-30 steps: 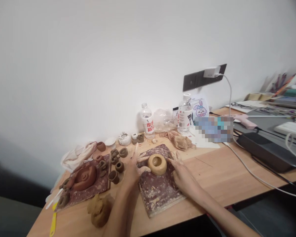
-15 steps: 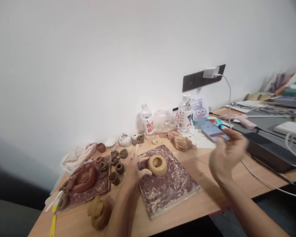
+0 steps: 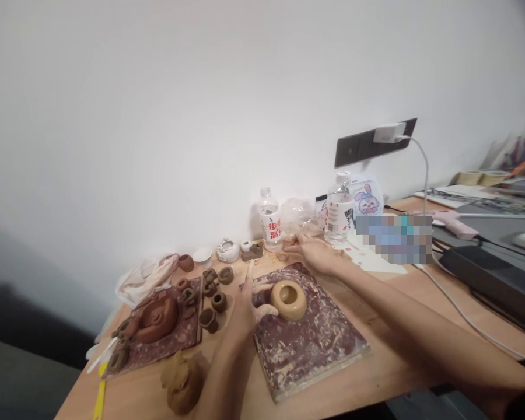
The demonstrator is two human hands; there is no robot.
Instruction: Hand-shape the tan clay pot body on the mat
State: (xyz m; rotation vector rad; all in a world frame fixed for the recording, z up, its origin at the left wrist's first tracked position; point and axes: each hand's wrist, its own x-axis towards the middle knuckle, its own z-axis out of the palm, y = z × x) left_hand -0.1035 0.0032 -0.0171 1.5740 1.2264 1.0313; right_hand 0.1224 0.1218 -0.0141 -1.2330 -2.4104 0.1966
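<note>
A glossy tan clay pot (image 3: pixel 289 301) with a round opening sits on a purple-brown, clay-smeared board (image 3: pixel 315 356). Along the pot's left side is my left hand (image 3: pixel 247 303), its fingers stretched apart and the tips close against the wall. My right hand (image 3: pixel 312 252) reaches over the table behind the board, fingers extended toward a small pale piece (image 3: pixel 282 256) in front of a water bottle (image 3: pixel 270 224). Its fingertips are small and partly blurred, so contact with that piece is unclear. The crumpled brown cloth behind this hand is mostly covered.
On the left, a second board (image 3: pixel 175 341) bears a reddish clay dish (image 3: pixel 157 318). Several small brown clay pots stand between the boards. A clay lump (image 3: pixel 181 382) lies near the front edge. Another bottle (image 3: pixel 339 213), a black case (image 3: pixel 494 286) and a white cable are at right.
My right hand has moved left and away from me, from beside the phone to behind the board. My left hand stays beside the pot. The view has shifted slightly.
</note>
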